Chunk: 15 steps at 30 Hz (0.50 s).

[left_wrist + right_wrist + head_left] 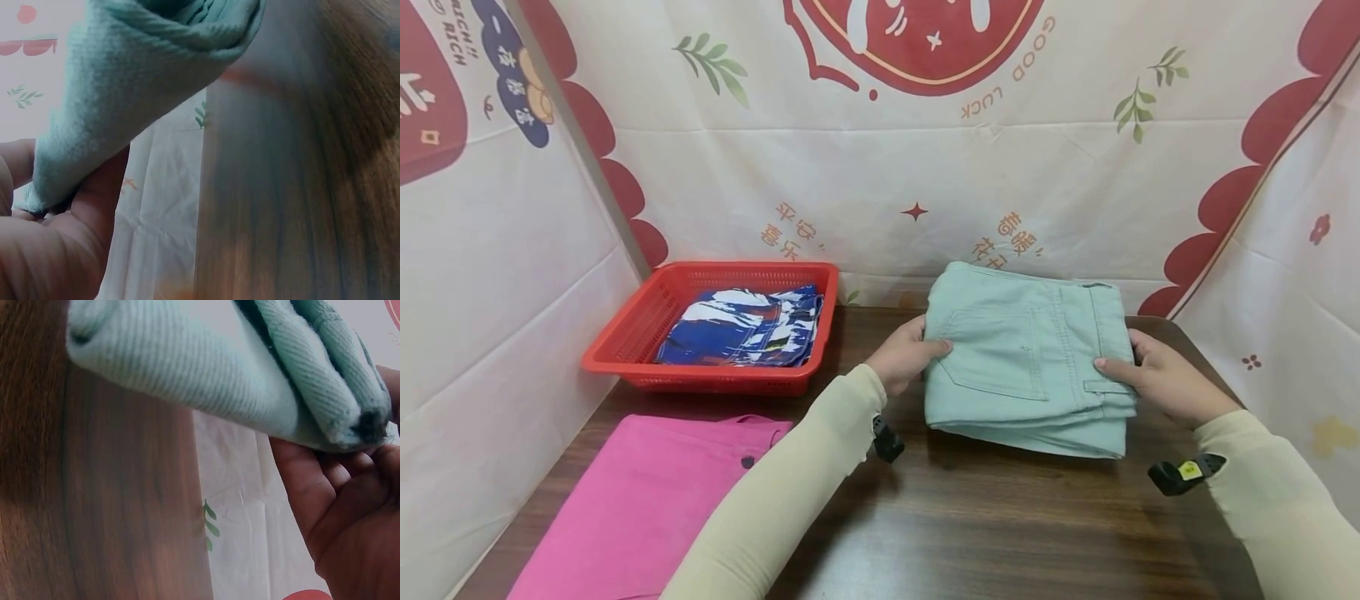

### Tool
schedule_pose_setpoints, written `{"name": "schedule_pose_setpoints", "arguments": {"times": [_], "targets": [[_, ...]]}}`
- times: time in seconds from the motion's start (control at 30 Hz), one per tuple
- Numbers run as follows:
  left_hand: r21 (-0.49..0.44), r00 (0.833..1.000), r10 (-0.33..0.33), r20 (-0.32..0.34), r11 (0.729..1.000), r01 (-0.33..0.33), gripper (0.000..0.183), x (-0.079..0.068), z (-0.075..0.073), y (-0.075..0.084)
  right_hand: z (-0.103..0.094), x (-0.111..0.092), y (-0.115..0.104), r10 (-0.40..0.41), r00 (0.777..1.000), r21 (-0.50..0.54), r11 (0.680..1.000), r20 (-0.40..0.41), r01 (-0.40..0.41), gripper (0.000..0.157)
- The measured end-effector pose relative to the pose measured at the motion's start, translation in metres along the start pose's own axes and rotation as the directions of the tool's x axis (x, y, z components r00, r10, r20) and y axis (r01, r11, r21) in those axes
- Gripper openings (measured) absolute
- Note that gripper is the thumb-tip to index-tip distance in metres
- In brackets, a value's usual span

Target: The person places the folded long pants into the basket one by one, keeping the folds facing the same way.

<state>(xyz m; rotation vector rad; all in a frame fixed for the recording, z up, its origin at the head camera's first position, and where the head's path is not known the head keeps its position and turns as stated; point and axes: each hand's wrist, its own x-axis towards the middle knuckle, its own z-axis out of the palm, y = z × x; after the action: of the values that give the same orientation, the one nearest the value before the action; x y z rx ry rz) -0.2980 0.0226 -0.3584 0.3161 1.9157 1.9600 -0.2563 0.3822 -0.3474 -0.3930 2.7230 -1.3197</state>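
Note:
A folded pair of mint-green jeans (1000, 350), its back pocket facing up, is held off the table between both hands. At its left edge my left hand (904, 357) grips the fold, thumb on top and fingers underneath. My right hand (1168, 379) pinches the waistband end the same way. In the left wrist view the thick folded edge of the jeans (137, 81) sits between thumb and fingers. Stacked layers of the jeans (200, 369) show in the right wrist view, with the right hand's fingers (300, 481) beneath them.
A red plastic basket (715, 379) at the back left holds a folded blue, white and red patterned garment (737, 329). Before it, a folded pink garment (647, 500) lies on the brown wooden table (1000, 533). Printed white cloth (880, 167) hangs along the back and sides.

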Motion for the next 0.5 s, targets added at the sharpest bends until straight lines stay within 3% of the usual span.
{"name": "schedule_pose_setpoints", "arguments": {"times": [0.23,0.5], "targets": [[-0.007,1.0,0.015,0.007,1.0,-0.015,0.044,-0.0029,-0.0024,0.0045,0.0013,-0.0018,-0.0056,-0.006,1.0,0.008,1.0,-0.013,0.006,0.062],[0.006,0.999,0.033,0.006,0.999,-0.033,0.045,-0.0078,-0.0042,0.0068,0.0035,-0.0018,-0.0088,0.005,0.999,-0.072,0.997,-0.039,-0.008,0.065]]}}
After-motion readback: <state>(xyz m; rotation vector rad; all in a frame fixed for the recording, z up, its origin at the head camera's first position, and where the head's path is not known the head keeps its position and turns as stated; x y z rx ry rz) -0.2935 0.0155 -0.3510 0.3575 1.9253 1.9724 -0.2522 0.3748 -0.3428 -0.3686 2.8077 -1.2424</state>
